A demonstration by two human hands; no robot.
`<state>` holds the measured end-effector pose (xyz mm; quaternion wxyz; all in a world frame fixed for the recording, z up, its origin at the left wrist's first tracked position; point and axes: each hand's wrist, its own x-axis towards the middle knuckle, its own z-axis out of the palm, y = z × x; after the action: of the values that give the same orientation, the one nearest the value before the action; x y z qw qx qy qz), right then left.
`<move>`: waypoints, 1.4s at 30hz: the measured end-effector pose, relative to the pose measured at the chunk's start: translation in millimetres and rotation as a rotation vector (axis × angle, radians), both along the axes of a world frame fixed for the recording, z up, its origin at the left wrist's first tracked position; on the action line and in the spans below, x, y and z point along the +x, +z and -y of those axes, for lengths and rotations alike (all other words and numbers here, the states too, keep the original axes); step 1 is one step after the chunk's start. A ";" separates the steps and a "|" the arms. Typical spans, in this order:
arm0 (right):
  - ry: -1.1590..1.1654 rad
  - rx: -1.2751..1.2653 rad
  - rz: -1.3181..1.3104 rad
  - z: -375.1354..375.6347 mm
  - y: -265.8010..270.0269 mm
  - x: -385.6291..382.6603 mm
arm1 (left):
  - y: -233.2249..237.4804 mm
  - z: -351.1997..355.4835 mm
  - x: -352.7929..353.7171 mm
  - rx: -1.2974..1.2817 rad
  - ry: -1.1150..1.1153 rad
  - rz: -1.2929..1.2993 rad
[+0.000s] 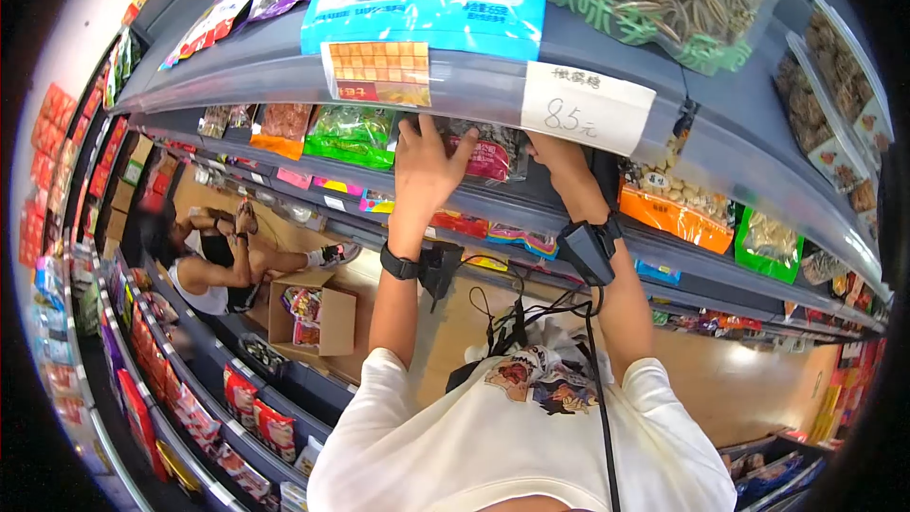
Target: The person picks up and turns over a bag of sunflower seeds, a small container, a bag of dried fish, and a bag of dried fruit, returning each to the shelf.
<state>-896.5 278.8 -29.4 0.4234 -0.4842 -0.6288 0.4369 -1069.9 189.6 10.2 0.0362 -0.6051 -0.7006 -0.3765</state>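
Both of my arms reach up to a shelf of bagged snacks. My left hand [427,163] is seen from the back, fingers spread, resting against a red and pink snack bag [490,157] just under the shelf lip [474,90]. My right hand [559,154] reaches in beside that bag, and the lip hides its fingers, so what it holds does not show. Each wrist carries a black strapped device [590,248] with cables hanging down to my white T-shirt [512,436].
A handwritten price tag [586,109] sticks to the shelf lip. Green [351,133] and orange snack bags [673,209] flank my hands. Across the aisle another person [213,270] crouches by an open cardboard box [308,315] on the floor, in front of low shelves with red packets [256,412].
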 end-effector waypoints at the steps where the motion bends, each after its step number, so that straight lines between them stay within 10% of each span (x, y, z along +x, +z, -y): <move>1: 0.001 -0.045 -0.009 1.2 3.9 0.1 | 1.5 -2.2 -2.7 -0.010 -0.020 0.039; 12: 0.051 -0.191 -0.408 20.0 33.5 6.3 | 20.6 -8.6 0.1 -0.291 -0.030 0.062; 19: 0.025 -0.228 -0.284 25.6 43.6 14.0 | 11.8 -5.4 11.5 -0.244 -0.009 -0.050; 26: -0.124 0.381 -0.299 31.4 35.3 26.0 | 19.9 -0.2 15.9 -0.277 -0.061 0.003; 33: -0.179 0.005 0.444 67.1 68.8 32.6 | 2.7 -44.1 -12.9 -0.137 -0.403 0.321; 38: -0.426 0.664 0.364 55.1 33.1 18.6 | -5.0 -51.9 -15.0 -0.222 -0.350 0.322; 42: -0.339 0.460 0.154 58.5 38.9 15.2 | 0.5 -47.6 -1.9 -0.210 -0.410 0.416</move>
<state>-881.3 220.3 9.5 0.5400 -0.5055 -0.6517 0.1677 -1071.8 237.2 10.8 -0.2476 -0.6442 -0.5911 -0.4175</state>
